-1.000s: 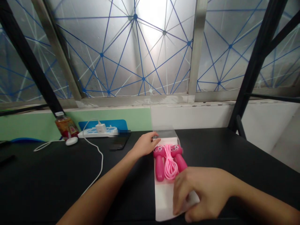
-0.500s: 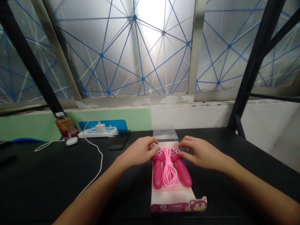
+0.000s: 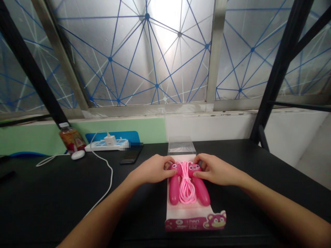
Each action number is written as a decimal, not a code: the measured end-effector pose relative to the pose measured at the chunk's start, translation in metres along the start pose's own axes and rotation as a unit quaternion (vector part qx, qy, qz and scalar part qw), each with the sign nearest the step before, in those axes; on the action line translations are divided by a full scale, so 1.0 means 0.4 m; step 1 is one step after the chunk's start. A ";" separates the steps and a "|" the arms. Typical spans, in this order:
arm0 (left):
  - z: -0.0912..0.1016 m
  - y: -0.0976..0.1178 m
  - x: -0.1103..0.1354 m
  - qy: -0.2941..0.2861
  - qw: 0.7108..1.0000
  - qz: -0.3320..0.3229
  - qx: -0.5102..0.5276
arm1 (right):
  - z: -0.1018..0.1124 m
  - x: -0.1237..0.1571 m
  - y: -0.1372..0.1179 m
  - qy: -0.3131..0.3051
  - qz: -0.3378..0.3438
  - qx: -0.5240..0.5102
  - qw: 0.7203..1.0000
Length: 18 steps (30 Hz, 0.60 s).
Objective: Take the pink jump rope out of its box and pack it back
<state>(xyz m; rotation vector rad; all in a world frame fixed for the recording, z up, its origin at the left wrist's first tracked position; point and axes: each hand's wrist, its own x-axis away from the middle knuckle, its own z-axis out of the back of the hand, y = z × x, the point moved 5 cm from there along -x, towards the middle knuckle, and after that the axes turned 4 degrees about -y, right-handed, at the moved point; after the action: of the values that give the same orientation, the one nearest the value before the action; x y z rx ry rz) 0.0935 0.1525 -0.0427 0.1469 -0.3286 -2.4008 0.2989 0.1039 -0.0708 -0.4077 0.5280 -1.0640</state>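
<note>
While between two hands (image 3: 156,168) (image 3: 216,170), two pink handles (image 3: 174,191) (image 3: 202,192) (plus one rope (image 3: 187,190)).

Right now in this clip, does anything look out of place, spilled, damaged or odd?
Nothing looks spilled. Slightly askew: the right handle slants outward on the card tray, while the left handle lies nearly straight. A pixelated patch hides the right end of the power strip, which looks like image masking rather than damage.

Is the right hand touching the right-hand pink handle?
Touching. In the head view, the right hand has its thumb on the far end of the right-hand pink handle.
</note>
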 end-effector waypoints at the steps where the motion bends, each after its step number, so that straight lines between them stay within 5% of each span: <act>1: 0.000 -0.001 0.001 -0.004 1.000 0.000 0.004 | -0.002 0.000 0.004 -0.005 -0.006 -0.008 1.000; 7: 0.011 -0.011 0.011 -0.058 0.998 -0.011 0.029 | -0.004 0.001 -0.011 -0.005 0.021 -0.005 1.000; 18: 0.024 -0.001 0.015 -0.021 1.000 -0.018 0.014 | -0.006 -0.003 -0.047 0.020 0.073 0.040 0.996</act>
<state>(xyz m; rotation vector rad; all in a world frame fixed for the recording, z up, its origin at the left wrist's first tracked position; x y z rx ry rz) 0.0868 0.1507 -0.0337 0.1163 -0.3814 -2.4377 0.2838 0.0965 -0.0619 -0.2741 0.5404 -0.9499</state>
